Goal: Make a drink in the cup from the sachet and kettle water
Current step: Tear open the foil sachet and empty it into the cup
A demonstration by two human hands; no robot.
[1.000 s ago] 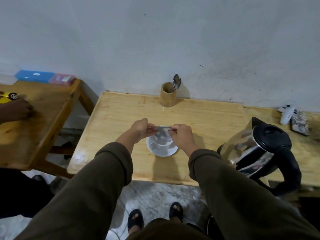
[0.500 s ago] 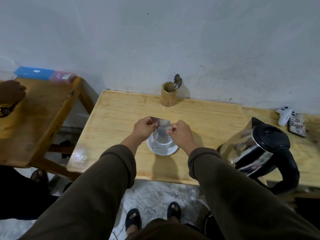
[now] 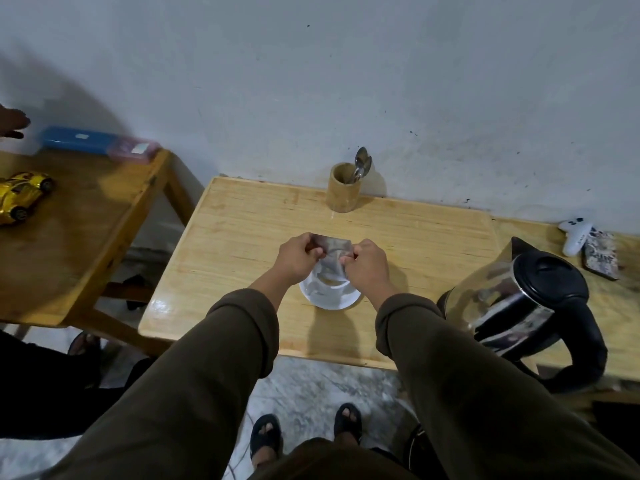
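Observation:
A white cup [image 3: 329, 284] stands on a white saucer [image 3: 329, 301] in the middle of the light wooden table [image 3: 242, 237]. Just above the cup I hold a small silvery sachet [image 3: 333, 249] tilted over it. My left hand [image 3: 299, 256] pinches its left end and my right hand [image 3: 367, 263] pinches its right end. A steel kettle [image 3: 519, 303] with a black lid and handle sits at the right, apart from both hands. My hands hide most of the cup.
A bamboo holder [image 3: 343, 188] with spoons stands at the back by the wall. A white game controller [image 3: 575, 233] and a patterned phone [image 3: 601, 258] lie at the far right. A darker side table [image 3: 86, 237] on the left carries a yellow toy car [image 3: 22, 195] and blue box [image 3: 76, 140]; another person's hand [image 3: 10, 123] hovers there.
The sachet has turned from flat to tilted over the cup while both hands keep hold. On the left, the other person's hand has risen and the toy car lies on the side table.

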